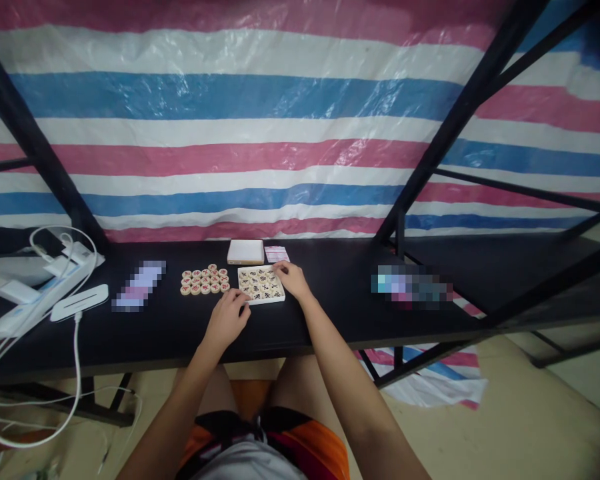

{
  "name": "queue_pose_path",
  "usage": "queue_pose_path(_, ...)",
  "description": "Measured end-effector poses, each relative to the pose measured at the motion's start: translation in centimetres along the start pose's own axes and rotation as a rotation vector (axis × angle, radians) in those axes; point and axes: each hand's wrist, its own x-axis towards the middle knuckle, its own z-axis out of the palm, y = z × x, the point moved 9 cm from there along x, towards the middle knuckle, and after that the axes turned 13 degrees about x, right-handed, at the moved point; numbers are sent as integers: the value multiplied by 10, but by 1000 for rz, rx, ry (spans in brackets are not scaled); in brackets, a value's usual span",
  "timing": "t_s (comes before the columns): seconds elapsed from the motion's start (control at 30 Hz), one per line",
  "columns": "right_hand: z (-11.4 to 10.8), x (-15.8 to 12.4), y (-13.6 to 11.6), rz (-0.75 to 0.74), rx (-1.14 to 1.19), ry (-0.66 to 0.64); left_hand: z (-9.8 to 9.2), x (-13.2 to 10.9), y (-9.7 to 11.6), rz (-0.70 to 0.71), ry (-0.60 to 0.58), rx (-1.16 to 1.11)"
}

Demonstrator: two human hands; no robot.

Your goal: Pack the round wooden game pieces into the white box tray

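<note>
A shallow white box (261, 301) sits on the black table, filled with rows of round xiangqi pieces (260, 284) bearing black characters. My left hand (229, 317) is at the near left corner of the box, its fingers curled over the edge. At the far right corner, my right hand (291, 278) has its fingers and thumb closed on the rim. The fingertips partly cover both corners, so any piece under them is hidden. Left of the box, xiangqi pieces with red characters (204, 281) lie in rows on the table, one sticking out at the back.
Behind the box lie a white box lid (245, 251) and a pink-and-white paper (277, 254). A blurred phone-like object (140, 287) is to the left, another blurred object (411, 287) to the right. White cables and a power strip (45, 300) crowd the left end. Black frame bars (430, 160) slant upward.
</note>
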Motion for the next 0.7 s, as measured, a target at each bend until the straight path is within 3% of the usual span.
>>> queue_pose_path(0.37, 1, 1, 7, 32, 1, -17, -4, 0, -2, -35, 17, -2)
queue_pose_path(0.53, 0, 0, 7, 43, -8, -18, -18, -3, -25, -284, 135, 100)
queue_pose_path(0.7, 1, 0, 4, 27, -19, -24, -9, -3, -28, -317, 22, 249)
